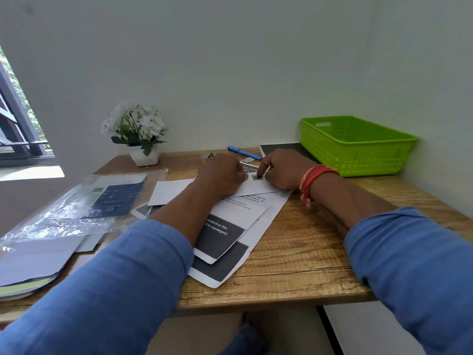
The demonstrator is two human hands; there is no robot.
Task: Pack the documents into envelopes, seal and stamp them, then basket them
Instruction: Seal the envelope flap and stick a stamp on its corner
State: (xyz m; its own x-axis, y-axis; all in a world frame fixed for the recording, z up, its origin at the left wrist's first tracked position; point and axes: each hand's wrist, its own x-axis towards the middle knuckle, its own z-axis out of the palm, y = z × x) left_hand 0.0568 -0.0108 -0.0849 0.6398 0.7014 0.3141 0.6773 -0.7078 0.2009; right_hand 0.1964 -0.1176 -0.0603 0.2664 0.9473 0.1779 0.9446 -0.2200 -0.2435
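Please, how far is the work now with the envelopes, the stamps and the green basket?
Done: a white envelope lies closed, so probably packed. In hand: the right hand presses a stamp onto its corner while the left hand rests on the envelope. Left: printed documents lie loose underneath, and nothing shows inside the green basket.

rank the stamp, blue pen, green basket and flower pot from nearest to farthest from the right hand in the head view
From the right hand:
1. Stamp: under its fingertip, on the envelope.
2. Blue pen: just behind the hand, toward the wall.
3. Green basket: to its right, at the corner.
4. Flower pot: far left, beyond the left hand.
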